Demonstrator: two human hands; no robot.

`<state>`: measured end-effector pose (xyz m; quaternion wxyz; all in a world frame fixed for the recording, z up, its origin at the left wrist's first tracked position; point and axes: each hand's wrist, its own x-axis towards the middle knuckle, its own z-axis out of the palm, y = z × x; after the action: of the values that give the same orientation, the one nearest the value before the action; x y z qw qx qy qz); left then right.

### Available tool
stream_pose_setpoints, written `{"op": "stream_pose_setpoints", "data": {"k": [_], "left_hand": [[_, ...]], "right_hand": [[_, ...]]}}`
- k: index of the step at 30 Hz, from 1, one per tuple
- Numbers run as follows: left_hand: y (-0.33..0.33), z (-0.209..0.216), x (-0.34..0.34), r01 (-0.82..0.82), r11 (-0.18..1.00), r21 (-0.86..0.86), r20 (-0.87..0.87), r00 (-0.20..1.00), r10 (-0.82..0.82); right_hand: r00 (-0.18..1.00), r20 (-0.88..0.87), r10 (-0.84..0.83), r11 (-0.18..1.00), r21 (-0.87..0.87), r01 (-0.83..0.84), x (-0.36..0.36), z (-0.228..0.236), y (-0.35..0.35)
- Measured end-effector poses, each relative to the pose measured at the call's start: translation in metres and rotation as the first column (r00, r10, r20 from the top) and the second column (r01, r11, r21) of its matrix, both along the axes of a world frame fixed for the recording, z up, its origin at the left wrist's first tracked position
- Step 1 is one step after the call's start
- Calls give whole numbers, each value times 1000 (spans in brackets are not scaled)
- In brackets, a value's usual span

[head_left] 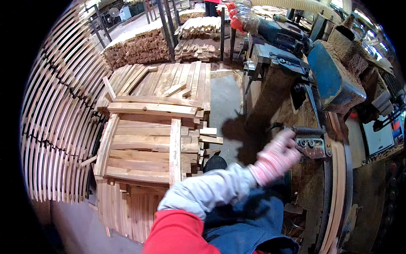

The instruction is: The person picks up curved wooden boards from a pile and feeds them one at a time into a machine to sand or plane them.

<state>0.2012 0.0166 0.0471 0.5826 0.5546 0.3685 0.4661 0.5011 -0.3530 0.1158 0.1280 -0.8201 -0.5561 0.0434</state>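
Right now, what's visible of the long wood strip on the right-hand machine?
The wood strip is long, narrow, light brown, apparently bare, with a lengthwise line. It lies between dark, metal-looking edges, running toward the picture's lower edge; its far end is unclear near the blue hood. Its curve may be lens bend. The gloved left hand is apart from it.

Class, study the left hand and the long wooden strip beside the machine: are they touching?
Apart. The head view shows a clear gap: the machine's metal plate lies between the gloved left hand and the long wooden strip.
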Motion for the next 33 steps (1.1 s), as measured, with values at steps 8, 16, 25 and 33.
{"op": "stream_pose_setpoints", "data": {"k": [8,16,25,33], "left_hand": [[111,-54,-218,-900,420,117,139,434,890],[131,-136,-399,-954,-19,-298,-236,55,970],[116,-145,-420,-824,238,-514,104,215,971],[33,-105,-368,-787,380,-487,271,277,922]], "right_hand": [[956,251,-148,981,161,110,20,-27,5],[1000,6,-11,868,497,7,76,-48,217],[952,-281,119,882,471,29,26,-57,189],[949,316,-14,982,182,-46,-3,-31,-54]]}}
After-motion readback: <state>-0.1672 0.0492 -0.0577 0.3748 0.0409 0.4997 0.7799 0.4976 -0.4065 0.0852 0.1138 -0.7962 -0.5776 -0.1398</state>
